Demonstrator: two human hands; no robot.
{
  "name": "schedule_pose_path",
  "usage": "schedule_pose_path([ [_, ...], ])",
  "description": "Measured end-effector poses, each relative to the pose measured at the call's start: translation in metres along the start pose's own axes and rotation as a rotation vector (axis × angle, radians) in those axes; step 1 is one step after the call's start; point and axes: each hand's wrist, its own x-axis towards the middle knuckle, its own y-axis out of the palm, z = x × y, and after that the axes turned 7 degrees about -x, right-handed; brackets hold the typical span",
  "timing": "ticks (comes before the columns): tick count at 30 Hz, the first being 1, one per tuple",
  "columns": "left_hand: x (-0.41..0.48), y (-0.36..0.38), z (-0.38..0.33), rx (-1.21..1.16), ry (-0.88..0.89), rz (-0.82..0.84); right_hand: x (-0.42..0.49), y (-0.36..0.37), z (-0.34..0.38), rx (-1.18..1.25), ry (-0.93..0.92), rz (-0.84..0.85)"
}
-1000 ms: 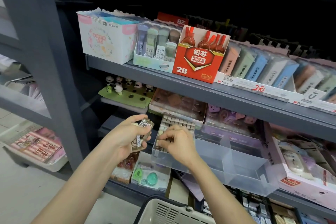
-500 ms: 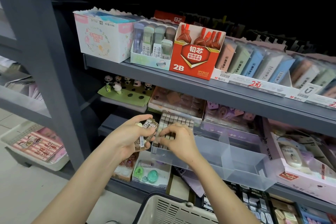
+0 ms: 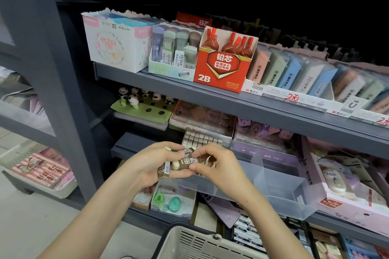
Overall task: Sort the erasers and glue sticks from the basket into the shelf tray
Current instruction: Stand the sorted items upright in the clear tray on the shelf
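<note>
Just in front of the clear shelf tray, whose eraser row sits right behind both grips, the left grip clutches a bundle of 2B erasers while the right grip pinches one eraser off it, probably to slot it squarely into that row next.

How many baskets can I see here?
2. A beige basket sits at the bottom edge; a white basket stands at left, holding pink striped packs. Others may be hidden.
</note>
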Motion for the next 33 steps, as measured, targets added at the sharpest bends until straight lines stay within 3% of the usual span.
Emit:
schedule_pose_path([
  [7, 0.001, 0.003, -0.002, 0.01, -0.01, -0.031, -0.007, 0.008, -0.002, -0.31, -0.182, -0.067],
  [13, 0.003, 0.0, -0.002, 0.089, 0.037, -0.021, -0.005, 0.008, -0.005, -0.105, -0.026, -0.058],
  [16, 0.005, -0.006, -0.003, 0.221, 0.151, -0.136, -0.002, 0.004, -0.008, 0.004, 0.114, -0.081],
  [21, 0.008, -0.018, -0.008, 0.443, 0.277, -0.304, 0.009, 0.014, -0.012, -0.164, 0.096, -0.061],
  [33, 0.014, -0.022, -0.006, 0.603, 0.317, -0.313, 0.029, 0.043, -0.014, -0.448, 0.034, -0.002],
])
